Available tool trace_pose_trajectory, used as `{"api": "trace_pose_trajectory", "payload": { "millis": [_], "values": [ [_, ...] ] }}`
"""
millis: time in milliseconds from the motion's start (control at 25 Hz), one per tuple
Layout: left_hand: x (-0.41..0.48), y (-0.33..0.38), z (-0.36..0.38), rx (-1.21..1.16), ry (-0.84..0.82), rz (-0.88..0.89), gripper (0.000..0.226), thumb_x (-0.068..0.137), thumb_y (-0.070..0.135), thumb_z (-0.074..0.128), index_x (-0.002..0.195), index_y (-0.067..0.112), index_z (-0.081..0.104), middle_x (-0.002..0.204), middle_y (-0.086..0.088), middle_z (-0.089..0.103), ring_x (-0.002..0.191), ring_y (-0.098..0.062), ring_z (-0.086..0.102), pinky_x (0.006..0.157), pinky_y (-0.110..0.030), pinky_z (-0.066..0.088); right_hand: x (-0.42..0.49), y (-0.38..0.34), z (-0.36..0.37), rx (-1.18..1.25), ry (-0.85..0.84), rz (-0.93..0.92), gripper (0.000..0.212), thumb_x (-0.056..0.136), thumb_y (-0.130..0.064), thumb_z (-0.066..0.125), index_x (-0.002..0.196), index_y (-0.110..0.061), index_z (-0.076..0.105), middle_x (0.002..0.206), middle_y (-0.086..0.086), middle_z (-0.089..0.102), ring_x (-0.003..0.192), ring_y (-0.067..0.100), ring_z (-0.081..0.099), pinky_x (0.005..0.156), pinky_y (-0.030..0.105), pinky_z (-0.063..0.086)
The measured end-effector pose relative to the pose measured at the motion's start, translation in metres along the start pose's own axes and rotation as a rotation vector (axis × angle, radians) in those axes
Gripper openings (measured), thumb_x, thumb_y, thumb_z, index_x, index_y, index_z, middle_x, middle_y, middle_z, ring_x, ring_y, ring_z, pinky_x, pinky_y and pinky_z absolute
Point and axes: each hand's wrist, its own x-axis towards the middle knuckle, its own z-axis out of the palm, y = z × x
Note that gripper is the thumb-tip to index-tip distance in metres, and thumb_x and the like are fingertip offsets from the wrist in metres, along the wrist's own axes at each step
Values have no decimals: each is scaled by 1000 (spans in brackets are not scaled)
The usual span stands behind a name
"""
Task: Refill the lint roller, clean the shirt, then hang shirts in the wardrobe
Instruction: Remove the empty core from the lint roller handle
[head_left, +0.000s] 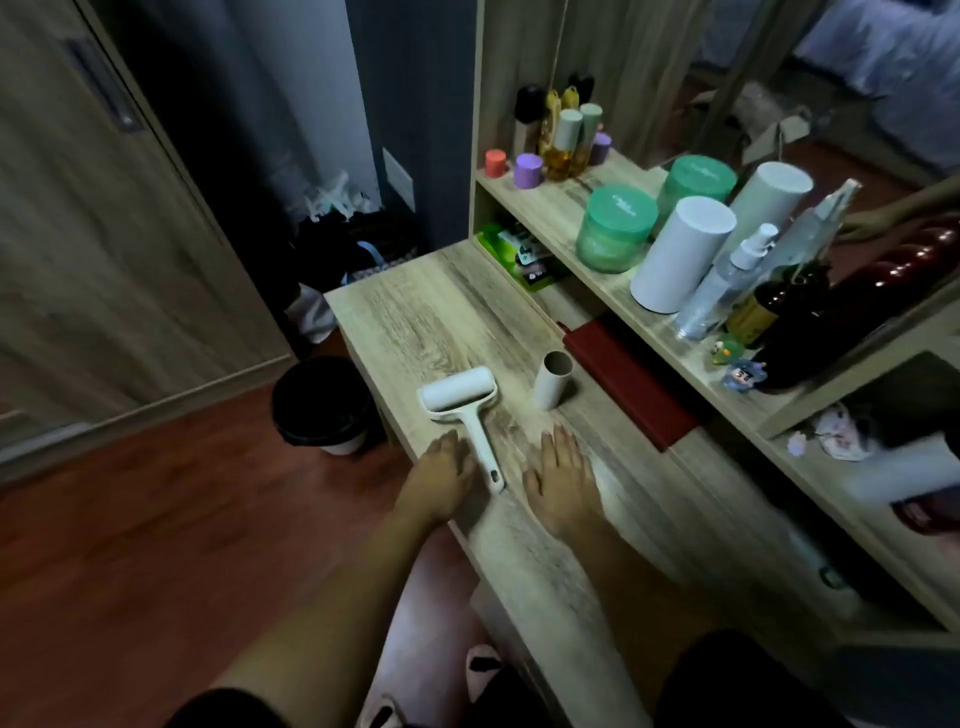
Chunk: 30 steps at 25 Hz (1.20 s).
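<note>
Lint roller (460, 410) lying on tabletop (415, 312) between left hand (444, 467) and right hand (558, 470), handle nearer left hand, roll head beyond both, white throughout, hands flat, apart, gripping nothing

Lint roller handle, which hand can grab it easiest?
Probably the left. The left hand lies flat right beside the lint roller handle, while the right hand rests flat a little apart from it, closer to the cardboard tube.

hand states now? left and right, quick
Left hand: open, flat on the desk beside the lint roller handle, holding nothing.
Right hand: open, fingers straight on the desk, holding nothing.
</note>
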Motion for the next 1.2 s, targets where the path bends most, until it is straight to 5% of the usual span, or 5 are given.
{"api": "trace_pose_trajectory", "payload": {
  "millis": [160,480,880,1040,1200],
  "values": [
    [20,22,25,-133,189,-140,36,94,29,46,109,-3,48,107,-26,58,103,-41,54,81,-39,38,4,15,24,-4,91,-3,66,85,-46,31,134,-4,45,141,17,45,131,33,42,104,47,36],
    [54,36,46,-366,316,-487,44,92,26,53,119,-7,42,119,-29,54,112,-43,50,87,-41,39,8,23,32,-75,188,-47,68,89,-50,22,144,-12,27,153,10,27,141,25,23,112,42,19],
    [7,37,16,-327,406,-188,36,97,38,37,100,3,44,76,-14,58,77,-36,58,59,-33,32,7,22,22,39,81,-64,80,81,-58,3,147,-14,12,158,6,4,145,21,0,116,39,4],
    [-28,18,13,-248,306,-37,29,96,38,40,96,9,45,69,-6,58,70,-32,59,58,-35,38,0,8,-5,620,153,69,58,93,-52,29,142,-21,30,147,9,37,133,21,36,109,33,30],
    [-47,2,21,-181,161,112,41,93,53,38,101,13,46,82,-5,62,76,-29,62,62,-32,41,-6,-7,-35,1020,118,104,57,83,-69,25,123,-35,47,114,-6,57,110,20,57,92,45,50]
  ]
}}
